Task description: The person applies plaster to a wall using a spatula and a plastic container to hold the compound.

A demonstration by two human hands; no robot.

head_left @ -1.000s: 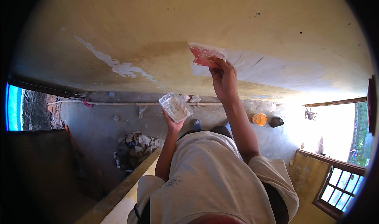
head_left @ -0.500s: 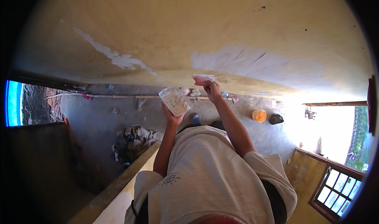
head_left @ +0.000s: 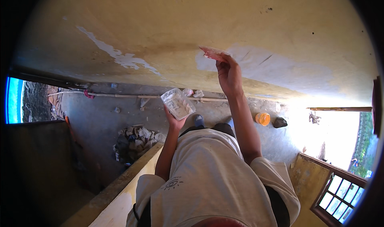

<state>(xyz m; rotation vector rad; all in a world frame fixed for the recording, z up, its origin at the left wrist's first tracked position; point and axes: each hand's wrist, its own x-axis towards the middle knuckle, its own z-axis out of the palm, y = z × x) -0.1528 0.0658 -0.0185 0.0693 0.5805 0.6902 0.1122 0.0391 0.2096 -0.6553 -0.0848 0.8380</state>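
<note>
In my left hand [head_left: 174, 120] is a clear plastic tub [head_left: 178, 103], gripped at its near side, with whitish paste smeared over its inside. My right hand [head_left: 229, 73] is raised to the wall and pinches a flat red putty scraper [head_left: 213, 54] streaked with white. The scraper lies at or very close to the yellow wall [head_left: 168, 35], by the left end of a pale filled patch [head_left: 276, 63]; whether it touches cannot be made out. Farther left on the wall runs a jagged whitish strip [head_left: 116, 55].
A long pole [head_left: 124, 96] lies on the grey floor along the wall's foot. To the right stand an orange tub [head_left: 262, 118] and a black bag [head_left: 280, 122]. A heap of crumpled rubbish [head_left: 138, 141] sits left, beside a low wall [head_left: 120, 179]. Bright doorway light comes from the right.
My right hand has moved up and slightly right with the scraper, from near the wall's foot to the pale patch. The left hand with the tub has stayed almost in place.
</note>
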